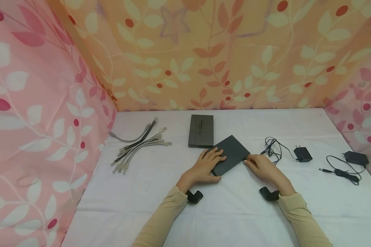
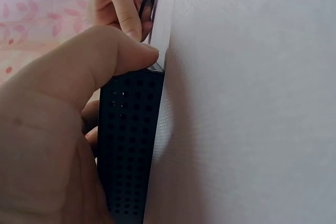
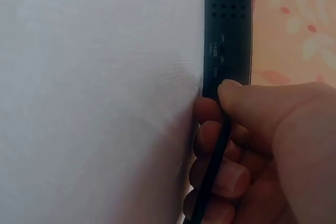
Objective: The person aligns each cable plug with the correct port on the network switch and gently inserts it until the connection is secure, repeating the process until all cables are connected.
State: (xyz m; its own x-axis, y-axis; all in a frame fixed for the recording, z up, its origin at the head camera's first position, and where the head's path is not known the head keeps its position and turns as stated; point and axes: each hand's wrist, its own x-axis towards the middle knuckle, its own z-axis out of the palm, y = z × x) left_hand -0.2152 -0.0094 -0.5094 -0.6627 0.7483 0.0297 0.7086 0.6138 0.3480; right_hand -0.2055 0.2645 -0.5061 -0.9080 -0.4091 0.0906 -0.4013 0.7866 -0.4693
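Note:
A dark flat network switch (image 1: 233, 154) lies turned at an angle on the white table. My left hand (image 1: 205, 167) holds it, fingers spread over its top and thumb at the near corner, beside the side wall with rows of vent holes (image 2: 128, 145). At its right edge my right hand (image 1: 262, 167) pinches the plug end of a black power cord (image 3: 212, 169), right at the side marked PWR and ON/OFF. The plug tip is hidden by the thumb and fingers. The cord runs down across the curled fingers.
Behind the held switch lies a second dark switch (image 1: 201, 130). A bundle of grey and black network cables (image 1: 142, 144) is at the left. To the right are a power adapter (image 1: 303, 154) with coiled cord and another adapter (image 1: 356, 158). Patterned cloth walls (image 1: 179, 68) enclose the table.

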